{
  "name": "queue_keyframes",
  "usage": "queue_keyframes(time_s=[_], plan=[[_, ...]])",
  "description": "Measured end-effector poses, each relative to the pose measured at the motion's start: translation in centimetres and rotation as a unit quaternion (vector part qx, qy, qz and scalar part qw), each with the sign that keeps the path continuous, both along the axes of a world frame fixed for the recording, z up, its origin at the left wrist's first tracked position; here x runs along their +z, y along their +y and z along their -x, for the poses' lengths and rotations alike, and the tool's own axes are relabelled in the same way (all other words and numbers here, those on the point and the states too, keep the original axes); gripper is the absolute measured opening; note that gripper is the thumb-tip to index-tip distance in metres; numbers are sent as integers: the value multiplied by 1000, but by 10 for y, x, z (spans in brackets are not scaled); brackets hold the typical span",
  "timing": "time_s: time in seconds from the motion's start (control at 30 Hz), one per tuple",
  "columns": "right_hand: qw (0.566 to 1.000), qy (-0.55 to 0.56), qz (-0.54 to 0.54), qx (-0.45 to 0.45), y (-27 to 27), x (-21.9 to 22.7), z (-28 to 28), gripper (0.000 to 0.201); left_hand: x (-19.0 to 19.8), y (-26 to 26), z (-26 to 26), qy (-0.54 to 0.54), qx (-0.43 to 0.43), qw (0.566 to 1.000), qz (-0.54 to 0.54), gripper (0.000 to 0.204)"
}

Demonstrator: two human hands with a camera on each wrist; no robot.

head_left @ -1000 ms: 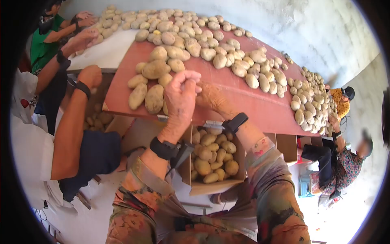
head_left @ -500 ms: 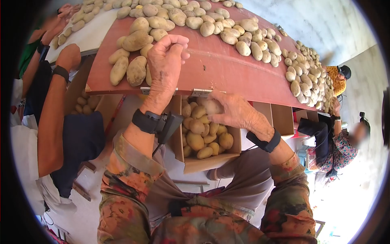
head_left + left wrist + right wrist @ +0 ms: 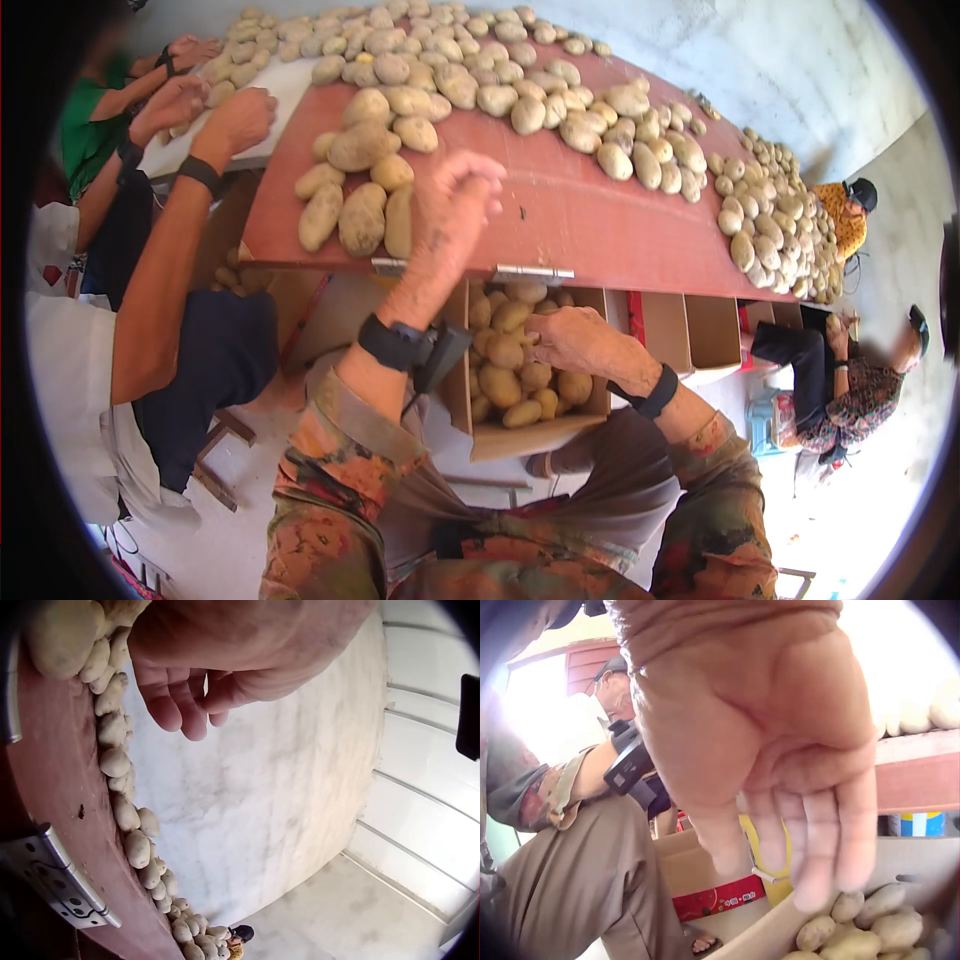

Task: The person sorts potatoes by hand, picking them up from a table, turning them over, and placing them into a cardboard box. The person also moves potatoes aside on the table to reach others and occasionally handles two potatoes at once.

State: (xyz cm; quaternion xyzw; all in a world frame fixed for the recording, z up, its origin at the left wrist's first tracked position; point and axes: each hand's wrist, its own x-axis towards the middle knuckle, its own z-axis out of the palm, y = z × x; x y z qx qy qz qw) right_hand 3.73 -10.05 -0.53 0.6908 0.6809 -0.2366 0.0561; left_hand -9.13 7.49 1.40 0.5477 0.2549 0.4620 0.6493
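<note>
My left hand hovers over the red tabletop, its fingers loosely bent around nothing. Beside it on the left lies a small cluster of potatoes. In the left wrist view the same hand shows empty, thumb close to the fingertips. My right hand is low over a cardboard box below the table edge. Potatoes fill much of that box. Seen from the right wrist, the right hand has its fingers stretched downward and holds nothing, above the potatoes.
A long bank of potatoes runs along the table's far side to a pile at the right. Metal hinges sit on the near edge. Another person's arm works at my left; more cardboard boxes stand at the right.
My right hand left the left hand above the table, carried a potato down over the box and released it there. The left hand stays over the table, empty.
</note>
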Motion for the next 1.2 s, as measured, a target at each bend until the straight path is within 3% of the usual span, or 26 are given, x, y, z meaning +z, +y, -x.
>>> queue_keyframes(time_s=[0.13,0.23,0.33,0.47,0.57,0.6,0.7,0.8,0.9,1.0,1.1,1.2], plan=[[975,76,-181,-102,23,15,1,23,0,-16,-8,57,-48,995,-68,16],[952,111,-240,-151,45,19,4,29,-4,-18,-13,78,-37,988,-126,17],[925,111,-358,-68,63,14,15,41,-4,-17,-14,29,3,987,-156,17],[921,138,-358,-67,100,-7,32,47,4,-12,-6,-23,58,991,-118,16],[943,176,-281,-39,121,2,53,43,10,-8,1,-66,121,984,-114,12],[927,207,-312,-34,123,8,60,40,11,-6,4,-60,128,983,-116,11],[910,308,-270,-59,139,-11,62,34,17,-6,10,-70,130,984,-97,14],[940,206,-267,-53,167,-27,61,28,16,-3,11,-68,132,984,-96,13],[915,211,-342,-41,192,-46,53,25,18,-4,11,-60,123,986,-92,12],[898,312,-284,-123,172,-20,46,21,17,-5,9,-68,115,987,-85,12],[893,330,-235,-195,168,-4,43,18,16,-4,8,-42,119,988,-92,12],[943,225,-208,-127,172,-5,31,22,15,-4,10,-42,117,988,-96,14]])
